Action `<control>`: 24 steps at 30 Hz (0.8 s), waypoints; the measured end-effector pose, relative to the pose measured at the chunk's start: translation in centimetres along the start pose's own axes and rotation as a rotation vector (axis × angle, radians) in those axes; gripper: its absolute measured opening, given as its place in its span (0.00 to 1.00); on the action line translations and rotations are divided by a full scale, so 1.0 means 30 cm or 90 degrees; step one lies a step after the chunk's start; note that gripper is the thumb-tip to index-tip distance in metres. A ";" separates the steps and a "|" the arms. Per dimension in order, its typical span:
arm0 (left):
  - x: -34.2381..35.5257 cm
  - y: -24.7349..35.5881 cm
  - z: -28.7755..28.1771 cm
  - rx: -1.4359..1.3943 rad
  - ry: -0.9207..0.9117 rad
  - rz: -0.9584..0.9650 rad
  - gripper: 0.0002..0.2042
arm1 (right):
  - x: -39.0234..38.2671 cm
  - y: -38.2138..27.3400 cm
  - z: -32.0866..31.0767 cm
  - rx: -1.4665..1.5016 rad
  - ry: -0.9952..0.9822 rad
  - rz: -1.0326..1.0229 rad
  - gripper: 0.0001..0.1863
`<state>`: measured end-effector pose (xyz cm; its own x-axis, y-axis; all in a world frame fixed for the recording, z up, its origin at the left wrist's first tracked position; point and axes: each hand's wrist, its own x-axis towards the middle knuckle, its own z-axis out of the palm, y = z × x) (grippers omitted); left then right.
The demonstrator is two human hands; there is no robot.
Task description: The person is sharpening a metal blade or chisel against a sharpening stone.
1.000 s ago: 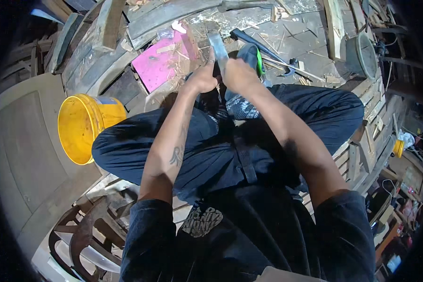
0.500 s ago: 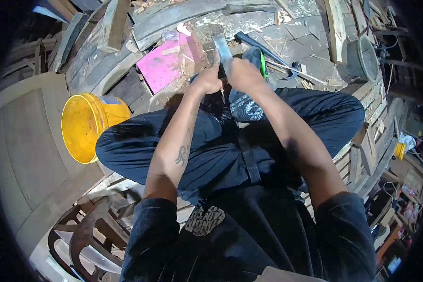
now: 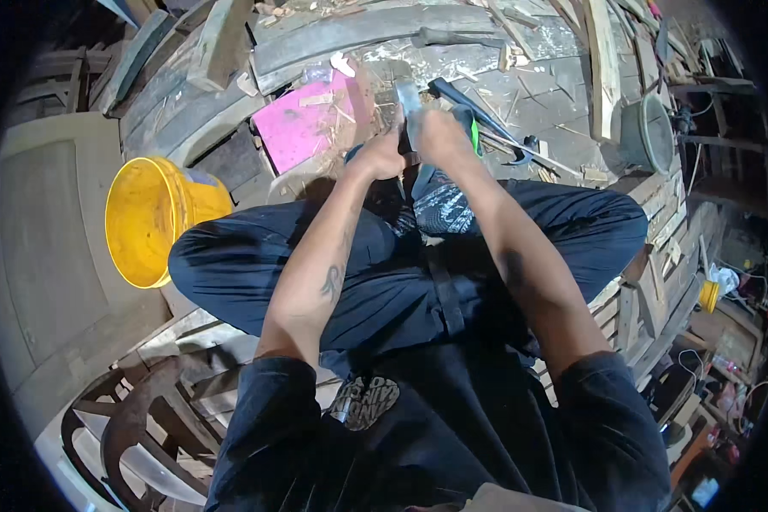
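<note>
My right hand (image 3: 442,136) is closed around a tool with a broad, shiny flat metal blade (image 3: 407,96) that points away from me. Close beside it, my left hand (image 3: 380,157) is closed near the blade; what its fingers hold is too small and hidden to name. Both hands are above my feet, between my crossed legs. Just right of them, a claw hammer (image 3: 485,113) with a blue shaft and dark grip lies on the boards.
A pink sheet (image 3: 300,126) sprinkled with wood chips lies ahead on the left. A yellow bucket (image 3: 138,224) stands tipped toward me by my left knee. At the far right are a grey bucket (image 3: 654,136) and an upright-looking plank (image 3: 602,77). Wood scraps litter the floor.
The whole view has shifted slightly. The blade and both hands stay close together, with the blade's angle a little changed. Nothing has been let go or picked up.
</note>
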<state>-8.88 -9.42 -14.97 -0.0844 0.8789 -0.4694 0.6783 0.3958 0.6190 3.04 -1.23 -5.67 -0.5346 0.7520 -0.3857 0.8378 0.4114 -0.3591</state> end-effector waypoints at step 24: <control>-0.058 0.035 -0.047 -0.011 0.032 0.084 0.60 | -0.029 0.156 -0.050 0.349 -0.064 -0.005 0.28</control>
<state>-9.05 -10.17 -12.60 -0.0322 0.9358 -0.3510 0.6736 0.2798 0.6841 7.60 0.83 -5.75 -0.5712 0.6858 -0.4510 0.6674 0.0683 -0.7415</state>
